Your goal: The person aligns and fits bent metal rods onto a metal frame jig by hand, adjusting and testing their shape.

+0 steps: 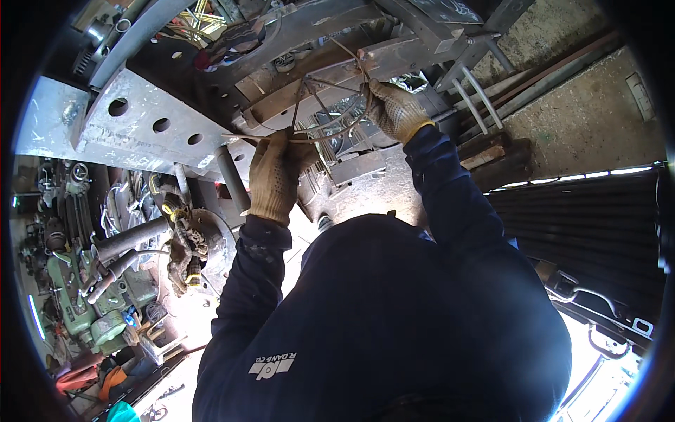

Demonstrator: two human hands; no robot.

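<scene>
Both gloved hands on thin wire under a steel frame

Nearest, dark blue sleeves rise toward the wire [320, 130]; left hand [275, 177] in a dotted knit glove pinches the wire's free end just below the loops, right hand [395, 109] closes around the wire beside the rusty steel beam [337, 77] above it. Judgement: keep the strand taut and twist evenly so the stiff loops do not kink. Left of the wire, a pale plate with round holes [140, 123]; beyond the wire, grey angle bars [436, 28], rough concrete
</scene>
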